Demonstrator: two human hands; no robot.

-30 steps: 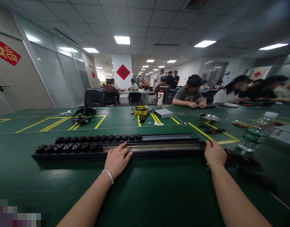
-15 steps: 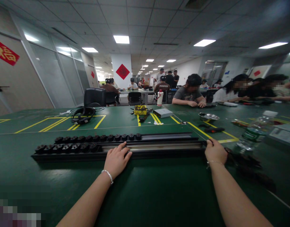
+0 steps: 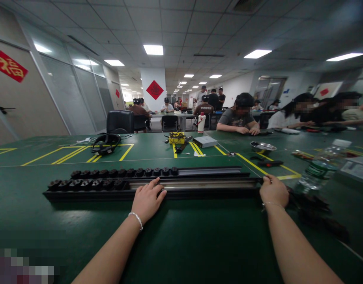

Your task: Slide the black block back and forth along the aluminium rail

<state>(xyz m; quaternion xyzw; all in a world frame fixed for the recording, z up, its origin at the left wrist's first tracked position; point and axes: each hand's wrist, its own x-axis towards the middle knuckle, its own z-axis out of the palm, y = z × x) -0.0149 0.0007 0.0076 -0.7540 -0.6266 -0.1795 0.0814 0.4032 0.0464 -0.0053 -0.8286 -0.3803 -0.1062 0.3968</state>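
Note:
A long black rail [image 3: 211, 191] with a shiny metal channel lies crosswise in front of me. Black socket modules [image 3: 85, 184] sit in a row along its left part. My left hand [image 3: 148, 199] rests on the rail near its middle, just right of the modules, with fingers spread. At the rail's right end, my right hand [image 3: 274, 191] is closed, its thumb and fingers pinched on the tip; the exact grip is partly hidden. Directly behind lies a second black rail [image 3: 211, 170], its left part also filled with socket modules [image 3: 131, 172].
Dark loose parts [image 3: 314, 207] and a water bottle [image 3: 325, 167] are by my right hand. Farther back are a metal bowl [image 3: 262, 146], an orange-and-black tool [image 3: 270, 163], a silver box [image 3: 205, 141], a yellow item with cables [image 3: 176, 138] and a black headset [image 3: 105, 144]. People sit beyond.
The whole view has shifted slightly, so things appear a little farther right. Both hands keep the same places on the near rail.

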